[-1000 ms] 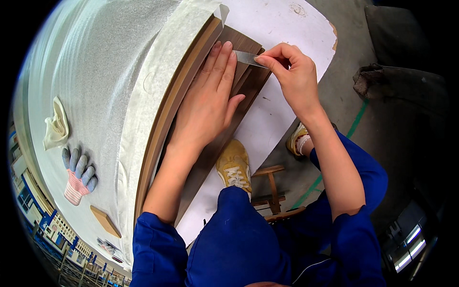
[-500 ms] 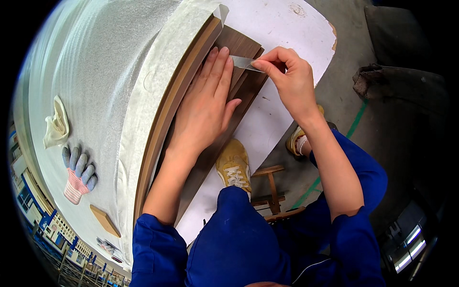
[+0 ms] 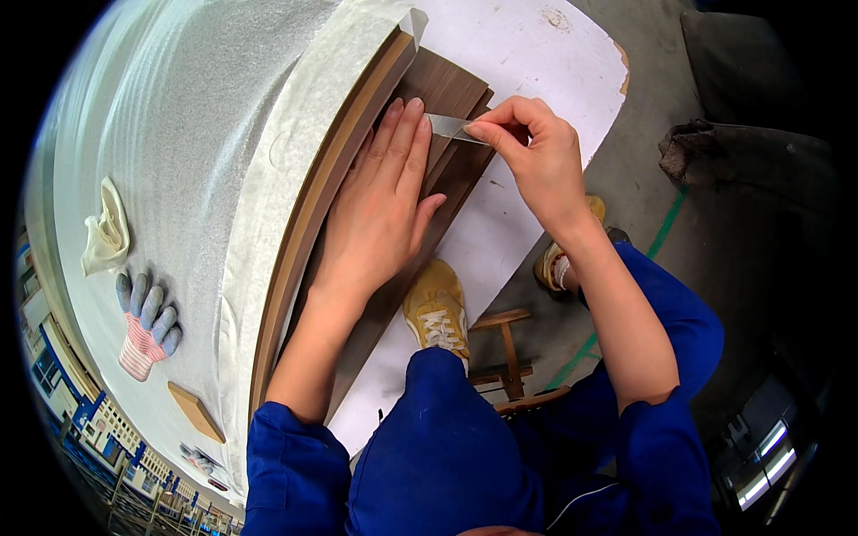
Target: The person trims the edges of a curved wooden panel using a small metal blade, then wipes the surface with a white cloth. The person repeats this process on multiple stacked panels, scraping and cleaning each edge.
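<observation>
- Now I see my left hand (image 3: 375, 210) lying flat and open on the dark wood strips (image 3: 451, 134), holding nothing.
- My right hand (image 3: 536, 156) pinches a thin metal blade (image 3: 444, 126) tight between its fingertips.
- That blade rests on the strips, touching my left fingertips.

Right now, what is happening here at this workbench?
A person in blue work clothes is working on dark brown wooden strips that lean against the edge of a bench covered in white foam sheet. The left hand lies flat on the strips and presses them down. The right hand pinches a thin, flat metal blade, whose tip lies by the left fingertips. A striped work glove and a small wooden block lie on the bench, away from both hands.
</observation>
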